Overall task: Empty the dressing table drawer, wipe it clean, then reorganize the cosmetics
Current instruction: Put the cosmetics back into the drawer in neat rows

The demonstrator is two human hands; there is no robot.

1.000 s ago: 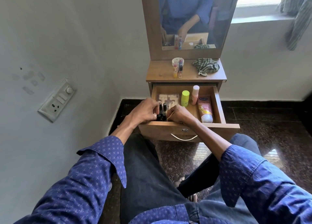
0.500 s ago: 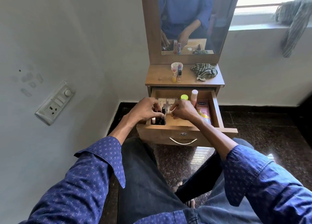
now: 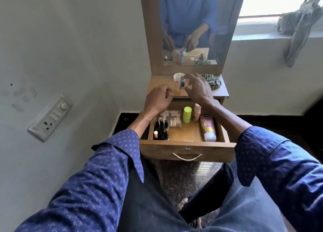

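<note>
A: State the drawer (image 3: 187,149) condition.

B: The drawer is pulled out below the bench (image 3: 222,92). Its front left corner holds a cluster of upright nail polish bottles (image 3: 161,129), with a clear packet (image 3: 172,118) lying just behind them. A green-capped bottle (image 3: 187,114) and a pale bottle (image 3: 197,112) stand at the back. A pink tube (image 3: 207,127) lies along the right wall, cap toward the front.

A: Hand positions?

B: Both are raised above the drawer, over the bench. The left hand (image 3: 158,100) hovers at the bench's front edge, fingers loosely curled and holding nothing. The right hand (image 3: 198,87) has its fingers spread, just beside two small upright bottles (image 3: 180,85); contact cannot be confirmed.

A: Other items?

B: A white jar (image 3: 178,76) stands behind the two bottles. A striped cloth (image 3: 212,82) lies bunched on the right of the bench. The mirror (image 3: 192,22) rises behind, and a switch panel (image 3: 50,117) is mounted on the left wall.
</note>
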